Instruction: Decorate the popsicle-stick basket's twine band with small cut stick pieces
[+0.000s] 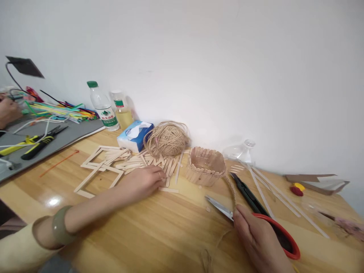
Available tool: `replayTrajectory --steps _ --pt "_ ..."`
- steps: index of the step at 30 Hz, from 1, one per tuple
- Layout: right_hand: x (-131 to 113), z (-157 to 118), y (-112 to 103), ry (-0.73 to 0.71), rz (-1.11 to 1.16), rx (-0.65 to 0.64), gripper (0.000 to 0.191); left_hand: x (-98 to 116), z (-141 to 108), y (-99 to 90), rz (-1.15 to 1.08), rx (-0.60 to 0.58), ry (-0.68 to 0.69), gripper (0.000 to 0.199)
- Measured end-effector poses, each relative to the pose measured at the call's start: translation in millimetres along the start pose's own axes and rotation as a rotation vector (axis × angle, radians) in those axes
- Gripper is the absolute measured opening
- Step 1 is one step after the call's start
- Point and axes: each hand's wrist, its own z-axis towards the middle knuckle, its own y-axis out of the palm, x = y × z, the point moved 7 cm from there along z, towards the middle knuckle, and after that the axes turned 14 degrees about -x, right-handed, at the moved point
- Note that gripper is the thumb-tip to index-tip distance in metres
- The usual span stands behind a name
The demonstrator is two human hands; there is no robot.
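My left hand reaches over to a spread of wooden craft sticks. Its fingers are bent together at the edge of the sticks, and what they pinch, if anything, is hidden. In my right hand, thumb and fingers close on a braided twine cord. This cord runs from the rim of a small oval craft-stick basket. Scissors with red-rimmed handles pass under the right hand, blades pointing left; whether it also grips them I cannot tell. Thin twine trails on the table beside that hand.
Behind the sticks are a twine ball, a tissue pack and bottles. Square stick frames lie left. A utility knife and glue sticks lie right. Another person's hand is at far left, near pliers.
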Motion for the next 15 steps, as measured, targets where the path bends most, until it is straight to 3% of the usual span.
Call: replayTrajectory --steps 6,15 --pt "1 1 7 0.084 0.159 -0.171 0.036 10 14 16.7 0.312 -0.060 0.049 0.034" --pt "-2 -1 7 0.039 0.094 -0.161 0.036 -22 8 8.4 0.446 -0.008 -0.049 0.027"
